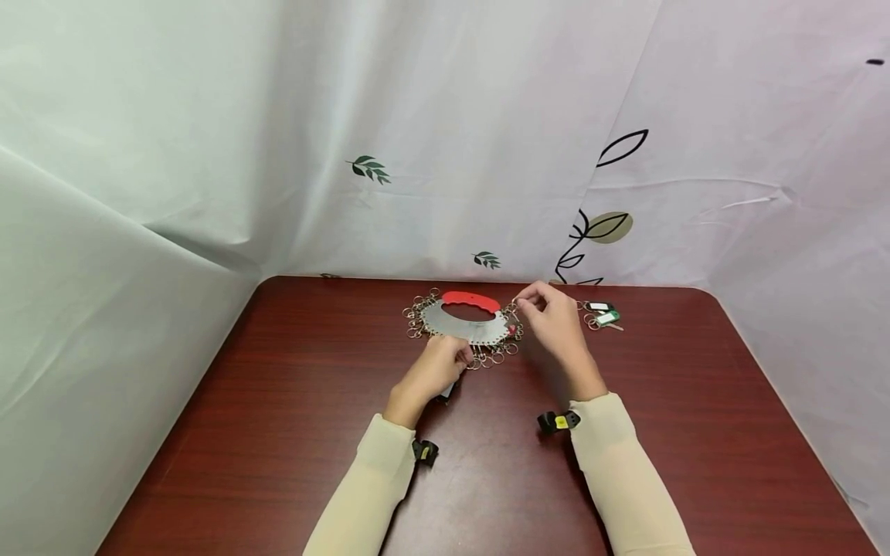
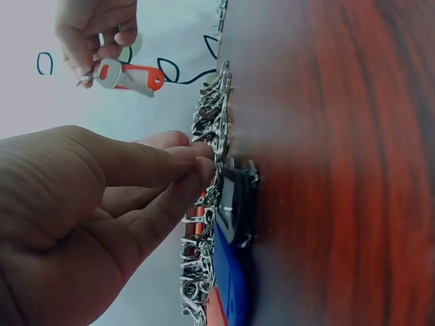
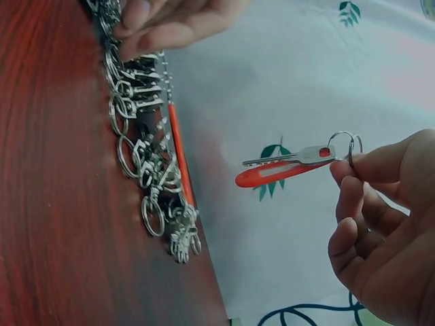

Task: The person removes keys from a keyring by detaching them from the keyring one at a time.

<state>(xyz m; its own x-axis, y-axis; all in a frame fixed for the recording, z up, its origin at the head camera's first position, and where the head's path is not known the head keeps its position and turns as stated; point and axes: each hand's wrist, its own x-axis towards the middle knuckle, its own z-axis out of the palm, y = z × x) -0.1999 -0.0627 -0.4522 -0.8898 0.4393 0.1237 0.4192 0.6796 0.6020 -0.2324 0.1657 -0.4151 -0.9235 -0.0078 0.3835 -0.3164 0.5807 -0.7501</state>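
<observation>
R hand [image 1: 552,320] is up by the R end of the key holder [image 1: 459,324], thumb + fingertips pinching a split ring [image 3: 352,144]; a silver key [image 3: 312,157] and red tag [image 3: 255,178] hang off it, in the air just off the holder. L hand [image 1: 438,367] is at the holder's near edge, thumb + fingertips together at the clips [image 3: 143,89]; can't tell if it's gripping one, tips hide the spot. Holder = metal plate w/ red handle [image 1: 464,298], on the table [image 1: 313,432] nr the back edge, clips + rings all round the rim. Black tag [image 2: 238,204] and blue tag [image 2: 230,285] are right by L fingertips. To R of R hand, apart from the holder: green tag [image 1: 608,317] w/ key, plus another dark tag [image 1: 599,306] just behind. White curtain [image 1: 445,93] w/ leaf prints behind.
</observation>
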